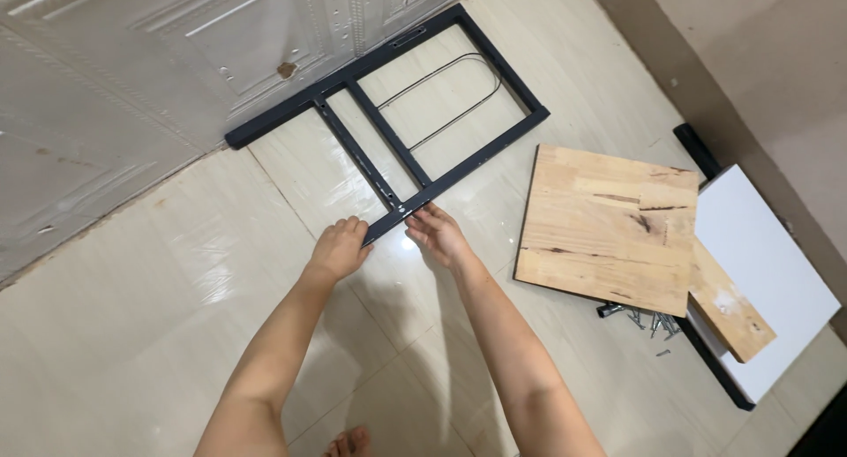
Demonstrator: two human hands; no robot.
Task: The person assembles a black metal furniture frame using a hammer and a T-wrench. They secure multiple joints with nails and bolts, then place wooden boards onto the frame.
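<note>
A black metal frame (388,148) of rectangular bars lies flat on the glossy tiled floor, with a thin wire loop (450,100) inside its far section. My left hand (338,248) rests with curled fingers on the frame's near corner. My right hand (437,234) touches the same near bar just to the right, fingers bent on its edge. Both forearms reach in from the bottom of the view.
A light wooden board (609,228) lies right of the frame, overlapping a smaller wooden piece (730,310) and a white panel (763,263). Several screws (648,320) sit below the board. A patterned grey wall (132,78) runs along the top left. My toes (348,442) show at the bottom.
</note>
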